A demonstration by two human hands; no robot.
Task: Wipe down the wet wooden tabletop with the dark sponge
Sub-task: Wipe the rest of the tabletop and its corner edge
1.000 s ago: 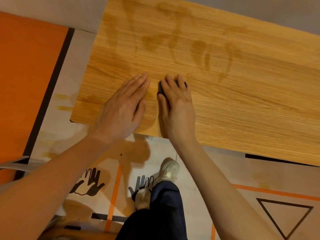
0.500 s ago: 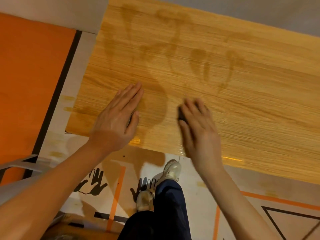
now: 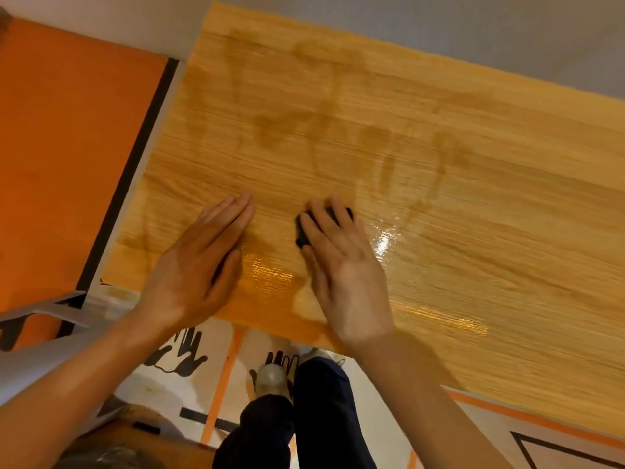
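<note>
The wooden tabletop [image 3: 473,231] fills the upper right, light oak with dark damp streaks and shiny wet patches near its front edge. My right hand [image 3: 341,269] presses flat on the dark sponge [image 3: 302,231], which shows only at my fingertips and beside my index finger. My left hand [image 3: 199,265] lies flat on the wood, fingers together, a short way left of the sponge, holding nothing.
The table's left edge borders an orange floor panel [image 3: 67,164] with a black stripe. Below the front edge lies a floor mat with hand prints [image 3: 179,353] and orange lines, plus my legs and a shoe [image 3: 270,377]. A grey object [image 3: 50,309] juts in at the left.
My right hand slid the sponge right and toward the front edge, then back left and away from it. A fresh glossy wet trail now shows near the front edge. My left hand stayed planted.
</note>
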